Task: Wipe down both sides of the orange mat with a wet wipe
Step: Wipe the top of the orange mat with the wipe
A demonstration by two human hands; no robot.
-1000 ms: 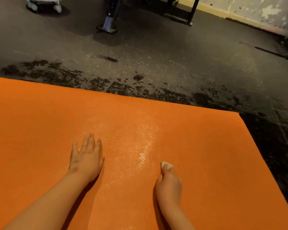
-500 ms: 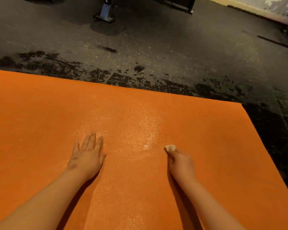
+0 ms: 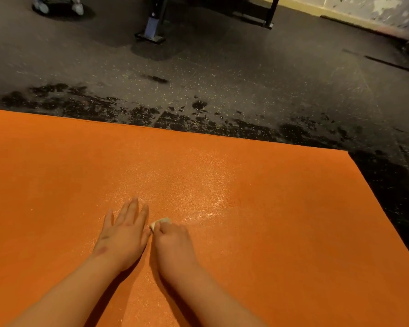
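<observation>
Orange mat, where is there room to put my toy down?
Bare mat lies right of the right hand up to the mat's right edge, left of the left hand, and beyond both hands to the far edge. The middle is crowded, where hands and wipe sit.

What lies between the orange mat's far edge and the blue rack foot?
In the head view, just speckled floor, with dark wet-looking patches along the mat.
</observation>
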